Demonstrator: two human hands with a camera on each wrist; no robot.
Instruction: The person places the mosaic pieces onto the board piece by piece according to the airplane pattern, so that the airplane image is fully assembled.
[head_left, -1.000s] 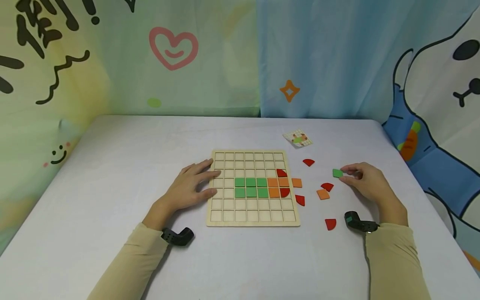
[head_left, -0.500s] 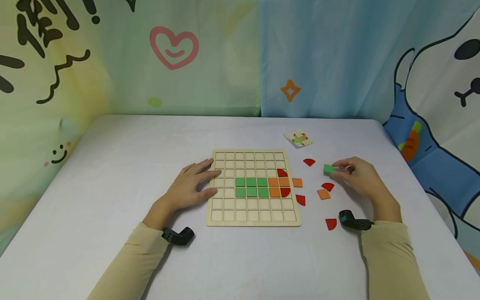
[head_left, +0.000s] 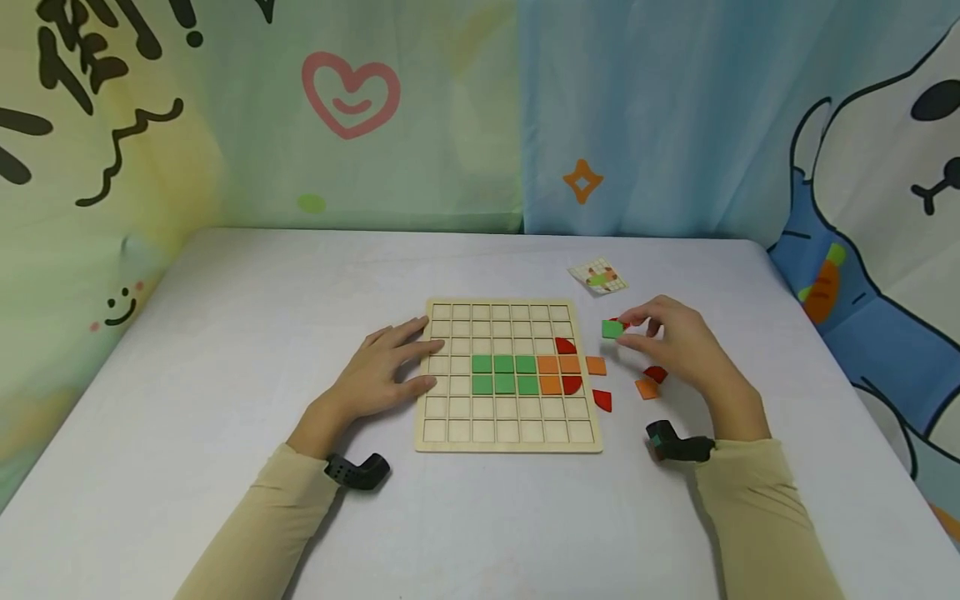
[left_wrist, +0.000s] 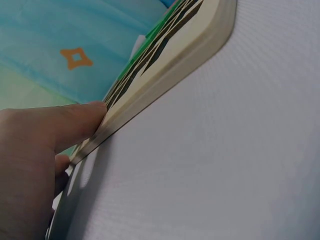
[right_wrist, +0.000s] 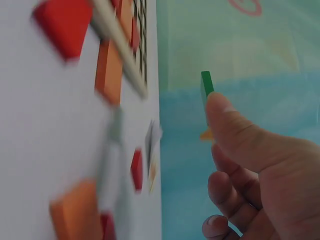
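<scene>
My right hand (head_left: 675, 343) pinches a green square tile (head_left: 612, 329) between thumb and fingers, raised over the table right of the board; the right wrist view shows the tile (right_wrist: 206, 85) edge-on. My left hand (head_left: 378, 371) lies at the left edge of the wooden grid board (head_left: 495, 444), its fingers fairly straight. In the left wrist view the thumb (left_wrist: 82, 122) touches the board's side. Two rows of green tiles (head_left: 504, 373) fill middle cells of the board. Orange tiles (head_left: 550, 375) sit to their right, along with red quarter-round pieces (head_left: 572, 385).
Beside the board lie an orange tile (head_left: 596, 366) and a red piece (head_left: 602, 401). Another orange tile (head_left: 647, 389) and a red piece (head_left: 656, 374) are under the right arm. A patterned card (head_left: 597, 276) lies behind the board. A curtain (head_left: 450, 125) hangs behind the table.
My right hand has carried the green tile leftward toward the board, now overlapping a red piece behind it. My left hand stays at the board's edge.
</scene>
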